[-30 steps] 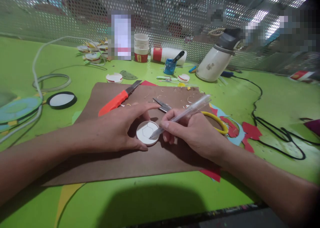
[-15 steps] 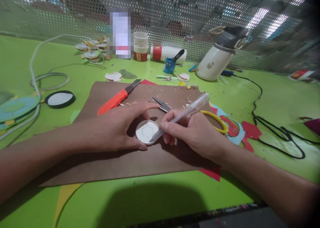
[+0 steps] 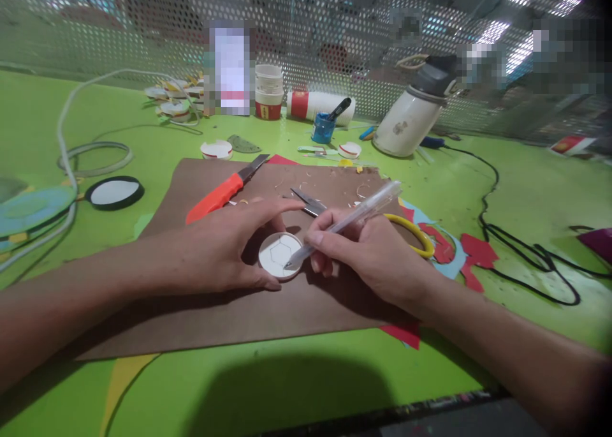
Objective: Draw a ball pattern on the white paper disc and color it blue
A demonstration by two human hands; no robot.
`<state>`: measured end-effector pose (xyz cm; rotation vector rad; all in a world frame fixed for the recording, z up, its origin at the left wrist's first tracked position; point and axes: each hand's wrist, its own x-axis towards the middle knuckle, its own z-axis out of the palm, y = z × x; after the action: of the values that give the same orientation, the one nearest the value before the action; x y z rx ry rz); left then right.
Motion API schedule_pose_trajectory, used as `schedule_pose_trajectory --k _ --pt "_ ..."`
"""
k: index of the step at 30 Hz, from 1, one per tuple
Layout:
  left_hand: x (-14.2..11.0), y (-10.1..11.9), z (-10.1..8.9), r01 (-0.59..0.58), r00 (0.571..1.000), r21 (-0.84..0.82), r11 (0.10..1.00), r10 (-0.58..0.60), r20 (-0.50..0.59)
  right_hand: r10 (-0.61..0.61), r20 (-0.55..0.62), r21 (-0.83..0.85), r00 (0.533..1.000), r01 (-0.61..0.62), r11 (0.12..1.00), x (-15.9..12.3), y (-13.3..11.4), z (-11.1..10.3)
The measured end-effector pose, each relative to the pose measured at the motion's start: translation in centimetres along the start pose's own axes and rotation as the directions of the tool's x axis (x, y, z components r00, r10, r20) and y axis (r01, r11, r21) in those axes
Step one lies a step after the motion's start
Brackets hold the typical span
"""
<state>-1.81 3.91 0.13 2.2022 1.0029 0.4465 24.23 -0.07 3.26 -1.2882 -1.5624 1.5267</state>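
A small white disc with a pentagon and lines drawn on it lies on a brown board. My left hand curls round the disc's left side, thumb below and forefinger above, pinning it down. My right hand grips a clear pen whose tip touches the disc's lower right part. Scissors with a yellow handle lie just behind my right hand.
An orange utility knife lies on the board's far left. Behind it stand a blue paint pot, paper cups and a white flask. A black cable runs at the right, a black-rimmed disc and grey cable at the left.
The pen tip shifted slightly along the disc's lower right edge, then back. Both hands stay in place on the disc.
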Motion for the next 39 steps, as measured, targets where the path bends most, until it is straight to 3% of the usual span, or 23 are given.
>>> schedule_pose_trajectory --k 13,20,39 --pt "-0.03 -0.21 0.08 0.01 1.0 -0.04 0.999 -0.009 0.022 -0.023 0.004 -0.006 1.0 0.023 1.0 0.15 0.28 -0.06" --pt "0.12 -0.84 0.19 -0.036 0.999 0.045 0.998 0.038 -0.025 -0.019 0.042 -0.055 0.999 0.021 0.998 -0.07 0.2 -0.17" --pt "0.26 -0.28 0.17 0.028 0.999 -0.01 1.0 -0.028 0.03 -0.042 -0.008 0.02 0.999 0.042 0.999 0.23 0.66 -0.12"
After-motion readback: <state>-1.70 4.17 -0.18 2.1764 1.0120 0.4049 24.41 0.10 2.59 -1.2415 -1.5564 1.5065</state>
